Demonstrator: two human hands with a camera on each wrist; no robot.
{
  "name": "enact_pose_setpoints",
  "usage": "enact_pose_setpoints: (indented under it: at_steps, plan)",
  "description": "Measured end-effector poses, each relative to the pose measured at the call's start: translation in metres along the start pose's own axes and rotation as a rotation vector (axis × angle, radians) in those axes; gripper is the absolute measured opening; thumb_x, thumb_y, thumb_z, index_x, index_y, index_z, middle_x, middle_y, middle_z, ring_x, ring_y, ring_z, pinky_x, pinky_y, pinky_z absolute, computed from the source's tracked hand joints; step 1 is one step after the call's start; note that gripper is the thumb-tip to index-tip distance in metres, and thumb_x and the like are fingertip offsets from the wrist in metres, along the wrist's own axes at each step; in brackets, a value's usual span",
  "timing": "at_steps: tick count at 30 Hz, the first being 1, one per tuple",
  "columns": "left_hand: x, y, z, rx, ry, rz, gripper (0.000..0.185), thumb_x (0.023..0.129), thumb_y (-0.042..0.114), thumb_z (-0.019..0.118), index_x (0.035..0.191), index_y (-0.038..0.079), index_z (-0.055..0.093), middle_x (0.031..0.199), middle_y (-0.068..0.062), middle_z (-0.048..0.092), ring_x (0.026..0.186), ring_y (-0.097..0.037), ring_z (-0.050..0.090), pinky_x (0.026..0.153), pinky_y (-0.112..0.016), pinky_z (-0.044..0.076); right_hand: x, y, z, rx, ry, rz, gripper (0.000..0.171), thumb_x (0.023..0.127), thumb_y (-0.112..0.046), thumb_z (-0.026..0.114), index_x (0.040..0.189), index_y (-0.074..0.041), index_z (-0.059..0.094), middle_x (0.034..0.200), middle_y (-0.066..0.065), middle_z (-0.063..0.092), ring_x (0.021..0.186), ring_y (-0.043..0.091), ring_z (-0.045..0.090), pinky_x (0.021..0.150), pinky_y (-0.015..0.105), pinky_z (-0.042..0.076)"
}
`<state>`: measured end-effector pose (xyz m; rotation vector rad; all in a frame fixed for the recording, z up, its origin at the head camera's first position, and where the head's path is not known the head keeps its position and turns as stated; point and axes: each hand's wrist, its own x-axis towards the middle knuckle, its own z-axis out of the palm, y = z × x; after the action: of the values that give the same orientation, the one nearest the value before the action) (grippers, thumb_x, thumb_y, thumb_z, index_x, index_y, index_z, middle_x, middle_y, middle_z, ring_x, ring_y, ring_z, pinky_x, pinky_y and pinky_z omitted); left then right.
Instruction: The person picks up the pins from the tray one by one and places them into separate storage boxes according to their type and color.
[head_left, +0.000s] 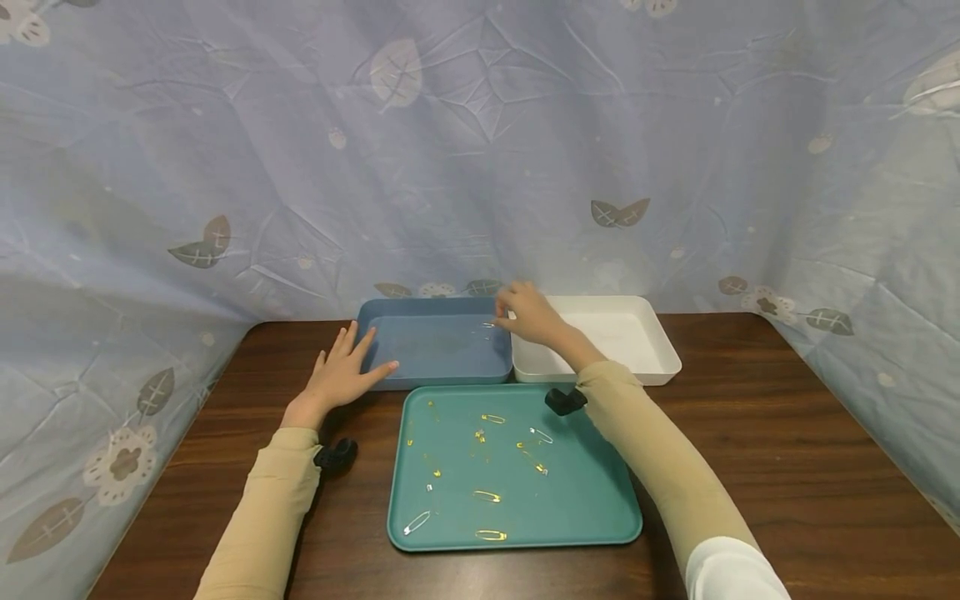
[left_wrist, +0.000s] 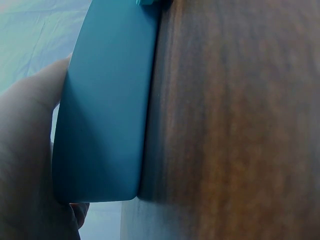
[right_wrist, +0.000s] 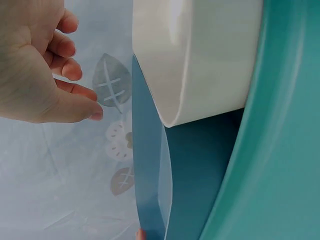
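Note:
My left hand point(head_left: 341, 375) rests on the left rim of a shallow blue tray point(head_left: 435, 381), its fingers spread. Over that tray's right end is my right hand point(head_left: 528, 317), beside the white tray point(head_left: 645, 377). In the right wrist view its fingers point(right_wrist: 67, 69) are loosely bent, the thumb near the index finger, and nothing shows between them. A thin, shiny safety pin point(head_left: 487, 325) appears just below these fingertips in the head view. Gold safety pins point(head_left: 491, 535) and a few silver safety pins point(head_left: 417, 522) lie scattered on a green tray point(head_left: 570, 508) nearer to me.
The blue and white trays stand side by side at the back of a dark wooden table point(head_left: 787, 467). Just in front of them lies the green tray. A patterned cloth point(head_left: 480, 150) hangs behind the table and along its sides.

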<state>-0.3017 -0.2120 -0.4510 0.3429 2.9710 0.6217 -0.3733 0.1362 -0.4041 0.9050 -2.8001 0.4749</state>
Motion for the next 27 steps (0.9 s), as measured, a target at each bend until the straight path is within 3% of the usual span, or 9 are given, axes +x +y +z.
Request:
enact_pose_setpoints:
  at_steps: [15,27]
  plan:
    - [0.002,-0.001,0.002,-0.003,0.017,0.004,0.095,0.089,0.073,0.044,0.158,0.017,0.012,0.164,-0.018,-0.005,0.151,-0.041,-0.004,0.112,-0.073,0.003,-0.044,-0.005,-0.015,-0.010,0.027,-0.078,0.013,0.087,-0.017,0.073,0.086,-0.007,0.065,0.089,0.013,0.056,0.087,0.026,0.046,0.085,0.043,0.039]
    - [0.002,-0.004,0.002,0.000,0.009,0.009,0.095,0.089,0.073,0.045,0.158,0.018,0.010,0.164,-0.019,-0.006,0.151,-0.042,-0.005,0.111,-0.074,0.002,-0.092,-0.009,-0.027,0.105,-0.014,-0.010,0.011,0.087,-0.019,0.073,0.090,-0.010,0.068,0.094,0.012,0.058,0.088,0.023,0.043,0.079,0.035,0.037]
